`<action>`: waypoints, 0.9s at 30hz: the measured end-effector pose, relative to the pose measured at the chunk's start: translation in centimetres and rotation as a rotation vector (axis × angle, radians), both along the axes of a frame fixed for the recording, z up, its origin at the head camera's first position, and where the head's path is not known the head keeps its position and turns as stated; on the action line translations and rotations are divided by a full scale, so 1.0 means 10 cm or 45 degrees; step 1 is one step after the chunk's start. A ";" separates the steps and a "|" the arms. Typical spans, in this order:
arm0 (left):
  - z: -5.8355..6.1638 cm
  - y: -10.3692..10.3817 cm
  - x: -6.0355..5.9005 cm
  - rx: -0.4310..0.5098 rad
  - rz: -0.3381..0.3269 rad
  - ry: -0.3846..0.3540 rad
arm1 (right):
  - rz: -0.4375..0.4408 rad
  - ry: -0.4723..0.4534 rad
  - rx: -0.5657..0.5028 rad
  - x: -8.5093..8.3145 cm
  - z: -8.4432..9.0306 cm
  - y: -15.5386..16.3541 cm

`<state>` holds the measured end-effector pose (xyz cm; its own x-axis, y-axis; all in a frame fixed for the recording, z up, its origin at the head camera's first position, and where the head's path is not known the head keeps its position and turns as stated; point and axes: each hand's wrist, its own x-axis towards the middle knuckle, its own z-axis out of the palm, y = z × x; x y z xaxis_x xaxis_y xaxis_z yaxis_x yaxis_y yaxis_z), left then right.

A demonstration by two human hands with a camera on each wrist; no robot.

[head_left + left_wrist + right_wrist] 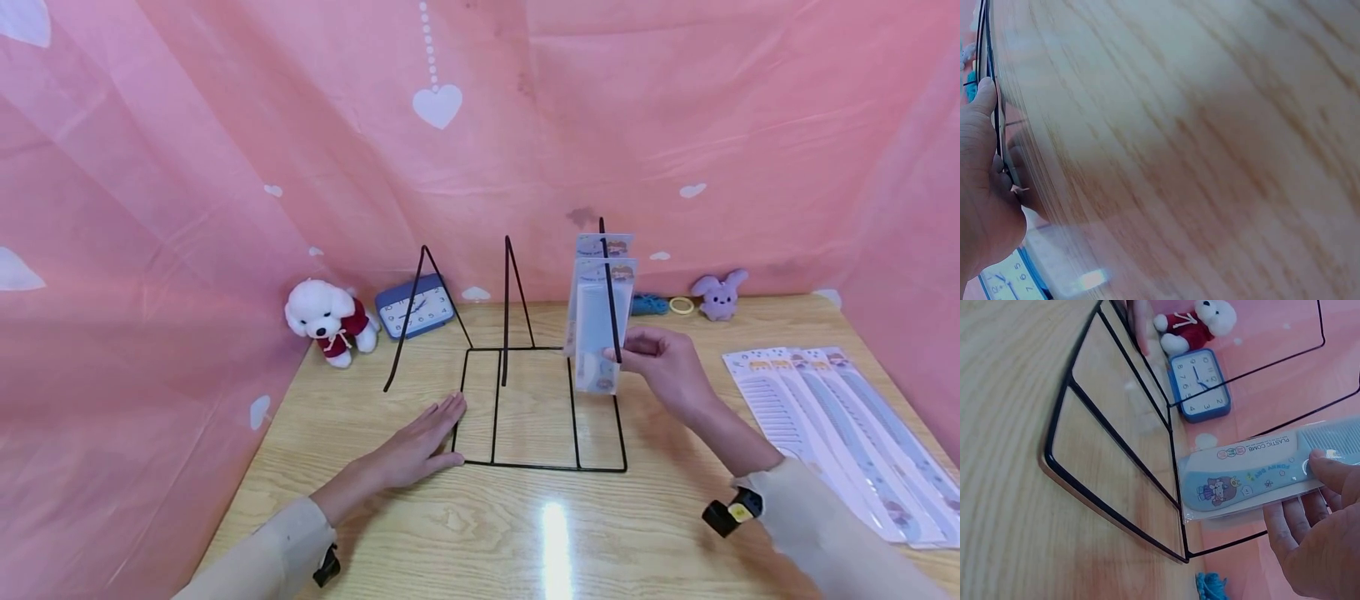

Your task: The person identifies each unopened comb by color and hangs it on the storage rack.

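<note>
While the left hand (pixel 420 446) lies flat against the rack (pixel 540 408), the right hand (pixel 667 367) pinches a comb (pixel 600 333).

The left hand (pixel 420 442) lies flat, palm down, with fingers straight and together, its forearm stretched forward in a beige sleeve. The right hand (pixel 663 367) is raised, thumb and curled fingers (pixel 1329 472) pinching, its wrist bent slightly and its forearm angled in from the right.
</note>
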<state>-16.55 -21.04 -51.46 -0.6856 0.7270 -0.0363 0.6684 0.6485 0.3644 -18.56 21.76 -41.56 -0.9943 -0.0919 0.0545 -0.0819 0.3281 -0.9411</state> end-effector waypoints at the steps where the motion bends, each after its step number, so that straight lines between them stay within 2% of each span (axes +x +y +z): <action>1: 0.00 0.00 0.00 -0.002 0.002 -0.002 | -0.002 0.003 -0.003 -0.02 0.00 0.00; 12: 0.00 0.00 0.00 -0.001 0.011 -0.012 | -0.036 0.020 -0.089 -0.17 -0.03 -0.02; 21: 0.01 0.01 0.01 -0.007 0.010 -0.019 | -0.071 -0.016 -0.074 -0.23 -0.05 -0.01; 27: -0.01 0.01 0.00 -0.019 0.020 -0.024 | -0.052 0.015 -0.056 -0.23 -0.07 0.00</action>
